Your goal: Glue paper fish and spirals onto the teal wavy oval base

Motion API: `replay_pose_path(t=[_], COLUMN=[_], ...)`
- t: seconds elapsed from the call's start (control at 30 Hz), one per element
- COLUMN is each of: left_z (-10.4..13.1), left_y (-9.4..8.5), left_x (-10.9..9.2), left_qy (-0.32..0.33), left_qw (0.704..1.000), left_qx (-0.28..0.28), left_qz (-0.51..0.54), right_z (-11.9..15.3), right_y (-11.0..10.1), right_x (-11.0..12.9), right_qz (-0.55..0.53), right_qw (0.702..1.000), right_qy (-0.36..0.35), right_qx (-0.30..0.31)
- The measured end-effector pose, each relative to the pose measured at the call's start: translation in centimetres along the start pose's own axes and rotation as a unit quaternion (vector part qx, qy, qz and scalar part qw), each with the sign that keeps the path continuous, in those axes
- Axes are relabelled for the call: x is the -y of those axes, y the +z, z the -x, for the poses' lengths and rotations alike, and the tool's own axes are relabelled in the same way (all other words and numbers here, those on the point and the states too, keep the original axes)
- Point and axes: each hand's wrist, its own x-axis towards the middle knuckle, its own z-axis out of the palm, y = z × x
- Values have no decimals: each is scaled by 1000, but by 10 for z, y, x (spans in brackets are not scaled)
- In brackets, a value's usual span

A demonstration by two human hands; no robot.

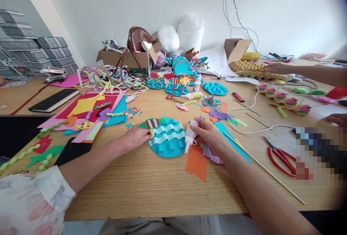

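My left hand (135,136) pinches a small paper fish (151,123) with red, white and green stripes, at the upper left edge of a round blue paper piece (169,150). Pale wavy strips cross that round piece, which lies on the wooden table (130,188). On its right side, my right hand (207,132) is closed around a white glue bottle (191,133), its nozzle pointing down. Below the bottle lies an orange paper piece (197,161), with purple paper (211,154) partly under my right hand.
Red-handled pliers (282,157) and a thin wooden stick (268,170) lie at the right. Coloured paper sheets (86,106) and a black notebook (54,100) are at the left. Finished blue rounds (216,88) sit farther back. Another person's hand (279,68) reaches in from the right.
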Motion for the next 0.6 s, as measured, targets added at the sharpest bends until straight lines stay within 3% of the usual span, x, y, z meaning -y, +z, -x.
replay_pose_path(t=[0.37, 0.6], left_z=[-2, -3], left_y=[12, 16], left_x=[2, 5], left_qy=[-12, -1], left_qw=[996, 989], left_qx=[-77, -93], left_qz=[50, 119], right_z=[-2, -2], right_y=[1, 0], right_x=[0, -2], right_qz=[12, -3], right_qw=[1000, 1000], right_qy=[1, 9], right_qx=[-7, 2])
